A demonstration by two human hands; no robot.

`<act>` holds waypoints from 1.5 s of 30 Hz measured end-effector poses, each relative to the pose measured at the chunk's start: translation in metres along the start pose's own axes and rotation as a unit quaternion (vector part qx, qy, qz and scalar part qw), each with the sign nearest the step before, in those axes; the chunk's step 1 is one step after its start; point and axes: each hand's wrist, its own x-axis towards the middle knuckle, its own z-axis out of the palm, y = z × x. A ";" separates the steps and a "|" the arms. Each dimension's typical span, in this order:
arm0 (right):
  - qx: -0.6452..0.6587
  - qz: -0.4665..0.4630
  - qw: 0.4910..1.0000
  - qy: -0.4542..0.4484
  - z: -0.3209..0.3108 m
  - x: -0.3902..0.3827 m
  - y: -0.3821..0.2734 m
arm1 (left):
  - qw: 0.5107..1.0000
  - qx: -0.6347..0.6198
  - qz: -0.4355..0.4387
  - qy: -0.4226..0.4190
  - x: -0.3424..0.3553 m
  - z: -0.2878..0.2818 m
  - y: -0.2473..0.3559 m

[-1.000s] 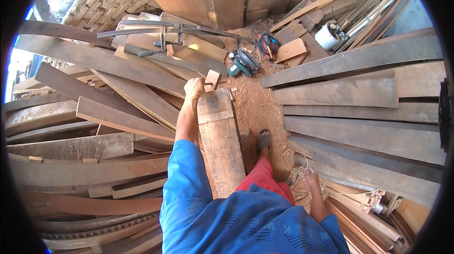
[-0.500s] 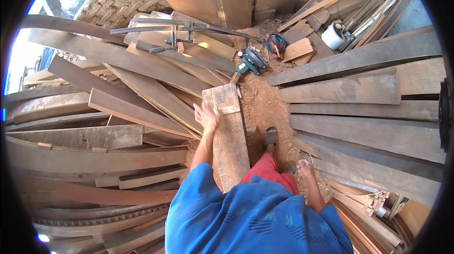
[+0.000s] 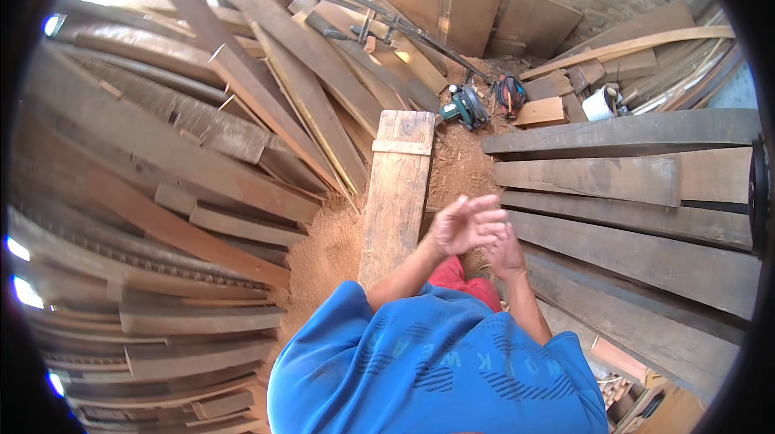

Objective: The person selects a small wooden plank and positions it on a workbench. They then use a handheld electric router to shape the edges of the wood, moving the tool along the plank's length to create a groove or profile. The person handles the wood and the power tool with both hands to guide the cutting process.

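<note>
Both of my hands are raised in front of my body, close together and just right of the wooden bench [image 3: 395, 208]. My left hand [image 3: 468, 226] is open, fingers spread and pointing right, with nothing in it. Right beside it, my right hand [image 3: 504, 252] is held up with its fingers stretched out. Its fingertips overlap the left fingers, so I cannot tell whether they touch. The bench is a worn plank top with a narrow cross strip [image 3: 401, 147] near its far end. Neither hand is on it.
A green circular saw [image 3: 463, 107] lies on the sawdust-covered floor beyond the bench, beside a coiled red and black cable [image 3: 508, 96]. Stacked boards [image 3: 274, 119] crowd the left, and long thick planks [image 3: 613, 228] fan out on the right. A white bucket [image 3: 599, 104] stands at the back right.
My left hand has left the bench top and moved right. My right hand has risen to meet it from low on the right. My view has turned, shifting the saw and boards.
</note>
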 end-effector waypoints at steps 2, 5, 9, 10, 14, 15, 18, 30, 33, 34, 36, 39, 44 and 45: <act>0.075 0.045 0.990 -0.112 0.115 -0.043 0.001 | 0.997 -0.044 0.014 -0.057 -0.003 -0.017 -0.041; 0.188 0.057 0.942 -0.272 0.132 -0.094 -0.031 | 0.993 -0.032 -0.039 -0.103 -0.021 0.012 -0.068; 0.053 -0.142 0.958 -0.244 0.167 -0.182 -0.066 | 0.969 0.240 -0.005 0.062 -0.080 -0.059 -0.068; -0.054 -0.244 0.944 -0.214 0.163 -0.193 -0.074 | 0.930 0.233 0.068 0.276 -0.076 -0.059 -0.076; -0.544 -0.543 0.635 -0.078 0.181 -0.216 -0.047 | 0.849 0.029 0.175 0.497 -0.077 -0.042 -0.125; -0.605 -0.534 0.583 -0.098 0.164 -0.203 -0.029 | 0.871 0.032 0.158 0.463 -0.068 -0.044 -0.143; -0.676 -0.428 0.577 -0.166 0.096 -0.154 0.025 | 0.981 0.038 0.087 0.167 -0.078 -0.063 -0.158; -0.881 -0.035 0.471 -0.033 -0.005 -0.092 0.031 | 0.554 0.515 0.271 0.595 -0.316 -0.100 -0.071; -0.836 -0.080 0.540 -0.053 0.021 -0.082 0.046 | 0.556 0.506 0.149 0.642 -0.344 -0.128 -0.080; -0.801 -0.112 0.587 -0.032 0.022 -0.082 0.050 | 0.554 0.531 0.119 0.630 -0.346 -0.142 -0.081; -0.766 -0.136 0.629 -0.004 0.023 -0.075 0.059 | 0.542 0.573 0.075 0.610 -0.351 -0.158 -0.072; -0.795 -0.119 0.591 0.067 -0.012 -0.075 0.057 | 0.445 0.692 0.056 0.565 -0.335 -0.155 -0.044; -0.957 -0.039 0.281 -0.064 -0.122 -0.083 0.022 | 0.366 0.783 0.113 0.490 -0.269 -0.105 0.037; -0.964 -0.031 0.261 -0.045 -0.135 -0.085 0.013 | 0.354 0.791 0.131 0.481 -0.254 -0.092 0.051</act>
